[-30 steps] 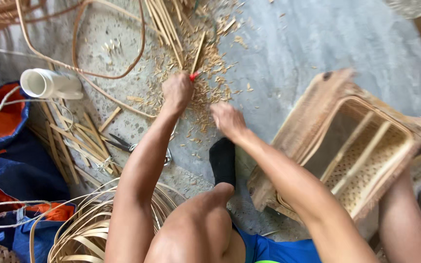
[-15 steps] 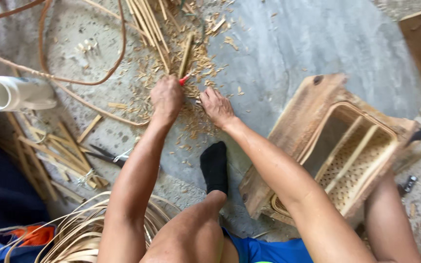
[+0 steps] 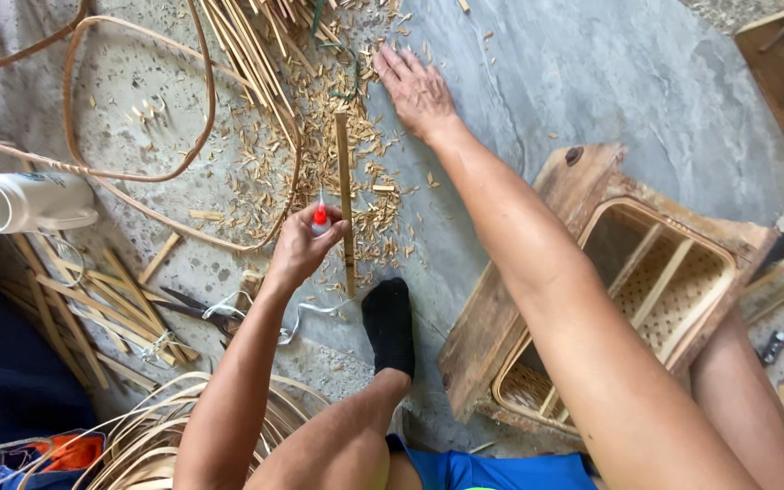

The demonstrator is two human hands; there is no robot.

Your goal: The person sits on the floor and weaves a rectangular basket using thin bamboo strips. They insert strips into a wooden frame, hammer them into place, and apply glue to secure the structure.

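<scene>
Grey stone flooring [image 3: 592,82] is stretching across the scene, littered with wood shavings [image 3: 319,172] in the far middle. On the right, a wooden frame with a woven cane panel [image 3: 628,290] is lying tipped on its side beside the person's leg. Coils of cane [image 3: 138,436] are piling up at the near left, and long cane strips [image 3: 247,45] are fanning out at the far left. A white plastic bottle [image 3: 20,201] is lying on its side at the left edge. Scissors [image 3: 194,310] are resting near loose sticks. The left hand [image 3: 299,247] is pinching a small red-tipped bottle [image 3: 319,218] between its fingers, just beside a thin wooden stick [image 3: 345,200] lying on the floor. The right hand [image 3: 415,86] is reaching far, fingers spread wide and flat among the shavings, holding nothing.
</scene>
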